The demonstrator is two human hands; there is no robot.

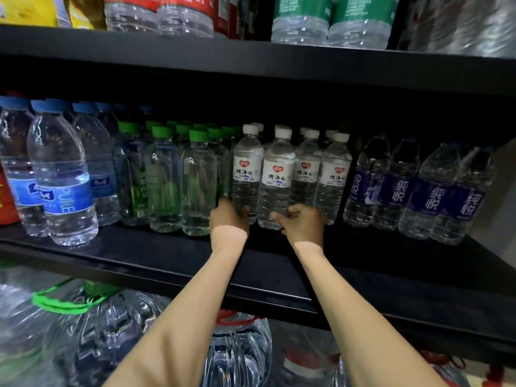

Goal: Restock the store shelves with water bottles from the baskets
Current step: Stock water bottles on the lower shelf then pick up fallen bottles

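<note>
On the black middle shelf (156, 255) stands a row of white-capped water bottles with white labels. My left hand (227, 219) grips the base of the leftmost white-capped bottle (247, 171). My right hand (303, 220) curls round the base of the second white-capped bottle (277, 177), thumb on its front. Both bottles stand upright on the shelf. Two more white-capped bottles (333, 174) stand just right of my right hand.
Green-capped bottles (198, 185) and blue-capped bottles (60, 174) fill the shelf to the left, purple-labelled bottles (435, 191) to the right. Bottles line the upper shelf (301, 23). Large water jugs (240, 356) sit below. The shelf's front strip is bare.
</note>
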